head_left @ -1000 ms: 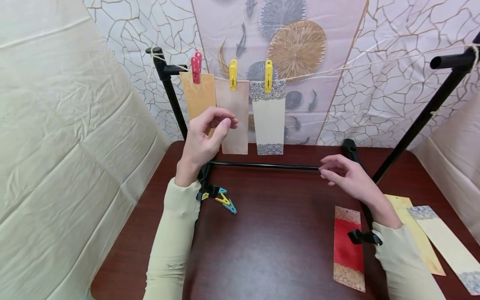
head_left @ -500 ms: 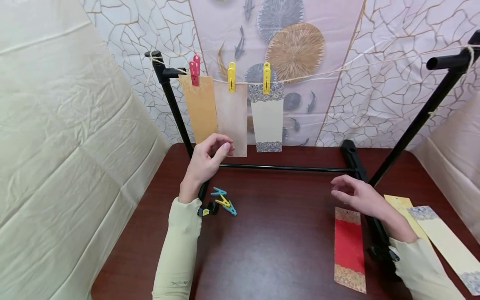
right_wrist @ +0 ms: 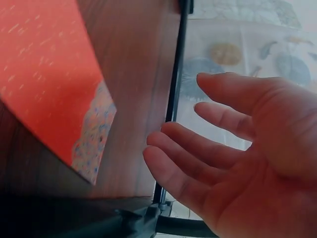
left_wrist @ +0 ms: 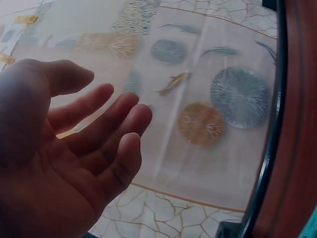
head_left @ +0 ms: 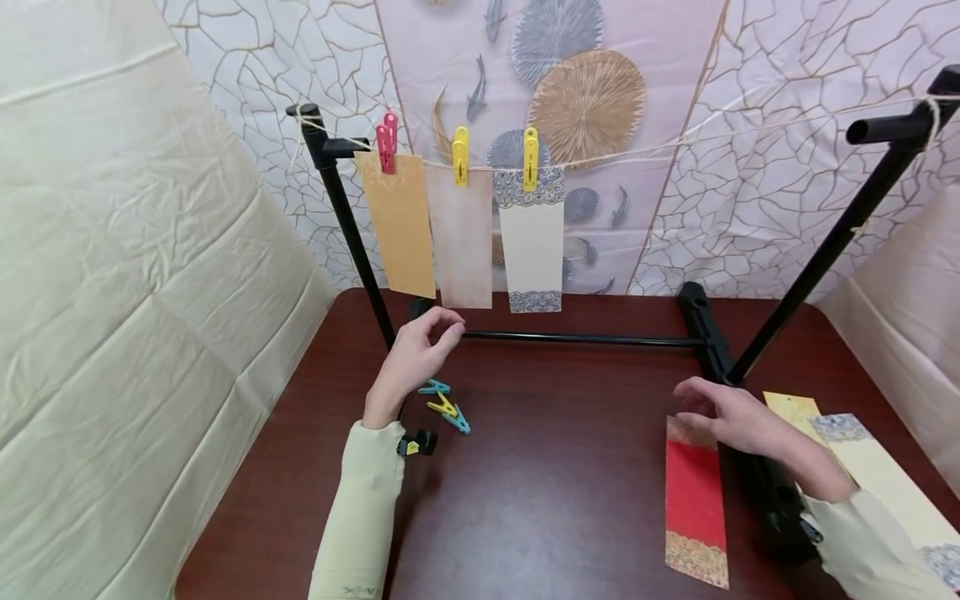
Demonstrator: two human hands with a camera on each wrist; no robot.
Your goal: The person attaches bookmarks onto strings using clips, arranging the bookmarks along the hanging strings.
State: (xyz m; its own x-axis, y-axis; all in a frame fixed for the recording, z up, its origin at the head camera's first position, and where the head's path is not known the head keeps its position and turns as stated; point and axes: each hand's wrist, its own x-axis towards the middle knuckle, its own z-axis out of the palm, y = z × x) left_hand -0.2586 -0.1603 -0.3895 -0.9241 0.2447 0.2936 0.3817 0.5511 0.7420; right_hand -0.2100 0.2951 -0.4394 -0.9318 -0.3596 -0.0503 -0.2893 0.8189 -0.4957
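My left hand (head_left: pixel 414 357) hovers over the table's left side, fingers loosely bent and holding nothing, just above blue and yellow clothespins (head_left: pixel 448 408). In the left wrist view its palm and relaxed fingers (left_wrist: pixel 121 163) show bare. Over at the right, my right hand (head_left: pixel 731 419) overlaps the top end of a red bookmark-like paper strip (head_left: pixel 694 492) with gold patterned ends. The right wrist view shows that hand's fingers (right_wrist: pixel 188 171) apart from the strip, with nothing in them. Three paper strips hang from a string: an orange one (head_left: pixel 401 225), a pinkish one (head_left: pixel 461 242) and a white patterned one (head_left: pixel 534 250).
A red clip (head_left: pixel 387 146) and two yellow clips (head_left: pixel 461 158) pin the hanging strips. The string (head_left: pixel 637 157) runs between posts of a black frame (head_left: pixel 832 242), whose low crossbar (head_left: pixel 585 339) spans the table (head_left: pixel 555 483). Yellow (head_left: pixel 793 410) and white (head_left: pixel 885 475) strips lie at the right.
Both hands have come down, the left from in front of the hanging strips toward the clothespins. My right hand has moved right and lower, to the red strip's top end.
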